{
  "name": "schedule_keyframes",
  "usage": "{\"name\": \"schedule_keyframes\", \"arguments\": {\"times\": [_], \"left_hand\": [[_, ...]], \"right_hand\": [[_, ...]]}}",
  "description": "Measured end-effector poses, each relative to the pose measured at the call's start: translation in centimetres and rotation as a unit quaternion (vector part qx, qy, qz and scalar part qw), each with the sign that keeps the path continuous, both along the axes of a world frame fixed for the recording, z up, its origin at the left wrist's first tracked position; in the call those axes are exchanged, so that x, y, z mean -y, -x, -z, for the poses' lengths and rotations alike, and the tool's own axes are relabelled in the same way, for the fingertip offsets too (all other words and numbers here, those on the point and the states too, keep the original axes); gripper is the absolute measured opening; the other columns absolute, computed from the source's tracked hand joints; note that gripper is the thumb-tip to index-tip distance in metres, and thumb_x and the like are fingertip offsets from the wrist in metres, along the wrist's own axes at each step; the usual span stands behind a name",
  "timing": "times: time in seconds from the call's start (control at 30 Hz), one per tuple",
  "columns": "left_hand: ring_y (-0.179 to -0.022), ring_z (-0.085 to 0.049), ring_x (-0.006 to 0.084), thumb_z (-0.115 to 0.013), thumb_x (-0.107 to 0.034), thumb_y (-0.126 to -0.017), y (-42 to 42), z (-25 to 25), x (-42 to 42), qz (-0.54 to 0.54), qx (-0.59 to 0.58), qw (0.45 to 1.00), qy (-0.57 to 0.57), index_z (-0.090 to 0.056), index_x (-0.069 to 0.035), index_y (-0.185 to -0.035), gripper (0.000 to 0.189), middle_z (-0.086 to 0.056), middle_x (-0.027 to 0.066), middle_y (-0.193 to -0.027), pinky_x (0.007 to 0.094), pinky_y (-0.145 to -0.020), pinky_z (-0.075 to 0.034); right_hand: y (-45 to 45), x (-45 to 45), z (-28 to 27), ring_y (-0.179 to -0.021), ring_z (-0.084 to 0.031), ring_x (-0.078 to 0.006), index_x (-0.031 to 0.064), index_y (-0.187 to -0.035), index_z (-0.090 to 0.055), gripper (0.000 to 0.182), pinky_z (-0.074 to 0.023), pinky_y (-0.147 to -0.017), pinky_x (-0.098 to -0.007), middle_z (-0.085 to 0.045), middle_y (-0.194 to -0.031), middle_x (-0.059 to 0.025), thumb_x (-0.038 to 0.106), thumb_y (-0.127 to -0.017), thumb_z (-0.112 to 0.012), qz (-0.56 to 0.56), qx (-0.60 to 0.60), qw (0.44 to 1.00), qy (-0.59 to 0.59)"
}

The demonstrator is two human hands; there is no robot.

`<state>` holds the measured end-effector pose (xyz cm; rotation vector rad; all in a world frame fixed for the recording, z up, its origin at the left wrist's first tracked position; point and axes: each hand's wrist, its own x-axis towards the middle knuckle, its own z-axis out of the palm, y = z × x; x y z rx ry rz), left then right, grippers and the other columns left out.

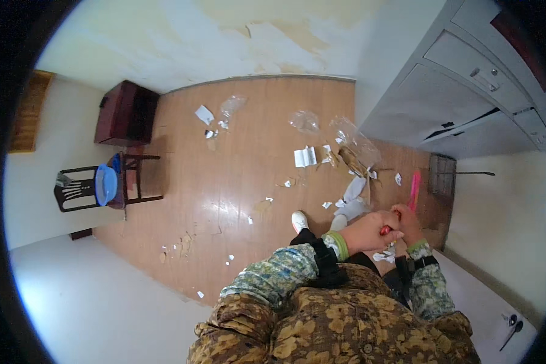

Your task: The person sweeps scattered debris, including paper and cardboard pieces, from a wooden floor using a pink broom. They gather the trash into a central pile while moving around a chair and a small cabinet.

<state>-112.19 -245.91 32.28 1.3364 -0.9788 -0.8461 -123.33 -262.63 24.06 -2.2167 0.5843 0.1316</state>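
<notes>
Both hands are together in front of my body, right of centre. My left hand (375,231) is closed around a red handle (385,230), whose rounded end shows between thumb and fingers. My right hand (409,223) is closed close beside it, and a bit of red shows at its fingers too. Just beyond the hands, a long pink object (415,187) stands out over the floor, blurred. It lines up with the red handle, but my fingers hide any join. Torn white paper scraps (384,255) lie below my hands.
Plastic film (357,141), brown wrapping (351,160) and paper (305,157) litter the wooden floor (236,182). A grey box-like container (442,175) stands by the right wall below a metal cabinet (450,109). Leftward are a chair (139,179) with a blue basin (105,184) and a dark red cabinet (127,113).
</notes>
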Motion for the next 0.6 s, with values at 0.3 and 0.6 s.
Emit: {"name": "schedule_keyframes", "arguments": {"times": [0.3, 0.6], "left_hand": [[-0.069, -0.05, 0.0304, -0.06, -0.014, -0.084, -4.3, 1.2, -7.0, -0.08, 0.011, 0.995, -0.052, -0.054, 0.002, -0.076, 0.019, -0.051, 0.0157, -0.07, 0.0358, -0.066, -0.042], [-0.062, -0.05, 0.0308, -0.068, -0.027, -0.077, -10.1, -9.6, -20.1, -0.182, 0.168, 0.968, -0.045, -0.051, -0.004, -0.063, 0.031, -0.051, 0.0116, -0.063, 0.037, -0.058, -0.041]], "right_hand": [[-6.2, -6.0, 7.6, -0.06, -0.052, -0.0192, 0.0072, -0.072, -0.056, 0.018, -0.0407, -0.055, -0.0321, -0.054, -0.063, -0.0055, 0.017, -0.064, -0.069, -0.067, -0.044, 0.975, -0.206], [-15.8, -21.8, -2.4, -0.062, -0.053, -0.0262, 0.0066, -0.078, -0.052, 0.026, -0.041, -0.055, -0.0349, -0.051, -0.066, -0.0112, 0.023, -0.067, -0.069, -0.31, 0.111, 0.913, -0.239]]}}
